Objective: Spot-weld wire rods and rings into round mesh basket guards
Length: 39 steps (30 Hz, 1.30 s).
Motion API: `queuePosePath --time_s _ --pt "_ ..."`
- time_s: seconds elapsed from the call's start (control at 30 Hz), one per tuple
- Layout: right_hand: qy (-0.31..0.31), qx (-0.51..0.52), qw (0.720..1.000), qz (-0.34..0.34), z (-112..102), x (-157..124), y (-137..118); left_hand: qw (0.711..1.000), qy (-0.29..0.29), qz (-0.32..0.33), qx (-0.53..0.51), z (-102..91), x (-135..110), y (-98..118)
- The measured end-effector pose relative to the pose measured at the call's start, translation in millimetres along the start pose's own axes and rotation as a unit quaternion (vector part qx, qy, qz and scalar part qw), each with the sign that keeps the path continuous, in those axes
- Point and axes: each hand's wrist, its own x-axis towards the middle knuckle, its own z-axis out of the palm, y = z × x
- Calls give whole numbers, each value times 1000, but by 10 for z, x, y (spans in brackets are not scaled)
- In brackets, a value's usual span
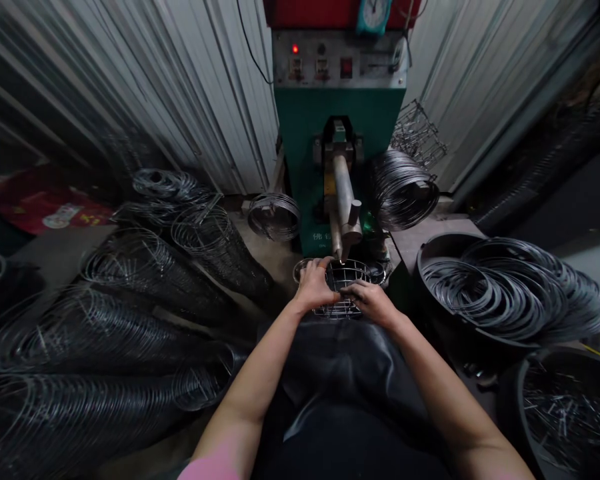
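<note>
A small round wire basket (343, 275) rests in front of me, under the tip of the green machine's metal arm (343, 200). My left hand (314, 287) is closed over the basket's left rim, fingers curled onto the top ring. On the right side, my right hand (373, 301) grips the near edge of the same basket, fingers pressed on the wires. A dark apron covers my lap below both hands.
The green welding machine (337, 120) stands ahead with a red light on its panel. Long stacks of wire baskets (105, 333) lie to the left. A black tub of wire rings (500, 293) and a tub of short wire pieces (565, 413) sit right. Wire rings hang beside the machine (403, 190).
</note>
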Motion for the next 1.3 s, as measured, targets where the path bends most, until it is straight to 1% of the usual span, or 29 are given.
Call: queuePosePath --time_s 0.13,0.37,0.5,0.57,0.6,0.7,0.77,0.93,1.07,1.17,1.23,1.3 --pt "9 -13 1000 12 -24 119 43 1000 -5 -17 -4 -2 119 -31" --pt "40 -41 997 53 48 108 43 999 18 -36 19 34 156 -4" --pt "50 -77 992 91 35 239 49 998 27 -59 12 39 284 -25" --pt "71 -81 988 107 29 262 31 998 24 -65 4 42 340 -42" --pt "95 -74 987 110 30 243 17 998 25 -64 3 44 357 -49" --pt "192 -16 974 121 58 63 -29 998 30 -64 2 47 388 -66" --pt "219 26 965 143 91 -112 -41 997 33 -74 -2 40 418 -74" --pt "203 71 955 204 199 -511 44 994 24 -103 -16 -10 552 -77" --pt "199 87 938 270 310 -832 109 994 15 -106 -22 -43 599 -65" --pt "165 106 928 318 383 -1092 74 994 -3 -108 -22 -41 537 -52" --pt "144 116 926 328 401 -1229 27 994 -16 -105 -19 -23 446 -40" --pt "141 122 924 332 394 -1313 -18 995 -17 -92 -14 4 338 -25"
